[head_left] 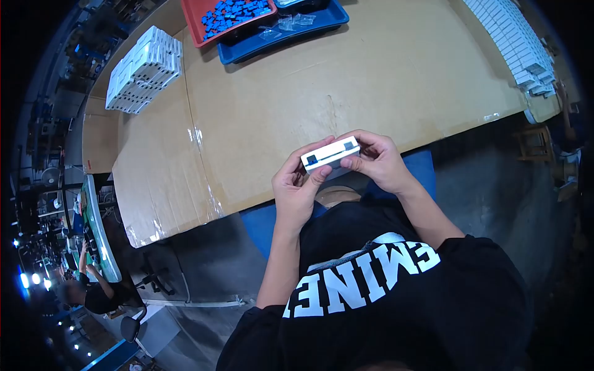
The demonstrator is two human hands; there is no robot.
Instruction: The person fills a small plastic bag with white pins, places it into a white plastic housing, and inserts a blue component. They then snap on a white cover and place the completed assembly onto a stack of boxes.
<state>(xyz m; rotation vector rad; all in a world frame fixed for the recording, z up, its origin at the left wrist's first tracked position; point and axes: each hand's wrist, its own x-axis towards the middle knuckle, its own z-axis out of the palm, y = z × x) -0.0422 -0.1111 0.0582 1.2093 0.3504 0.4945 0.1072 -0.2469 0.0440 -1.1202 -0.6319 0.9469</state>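
Observation:
Between my two hands is a small white plastic case [332,154] with dark square recesses near its ends and a dark slot along its side. My left hand [297,179] grips its left end, thumb on the near side. At the right end my right hand [376,159] grips it, with the thumb against the near edge. The case is held above the table's front edge, slightly tilted, its right end higher in view. What the case contains cannot be seen.
A cardboard-covered table [260,117] spreads ahead. White cases are stacked [145,69] at the left, and rows of white boxes [513,43] line the right. At the back are a red tray [193,25] of blue parts and a blue tray [232,54] with clear pieces. Another person [102,300] sits far left.

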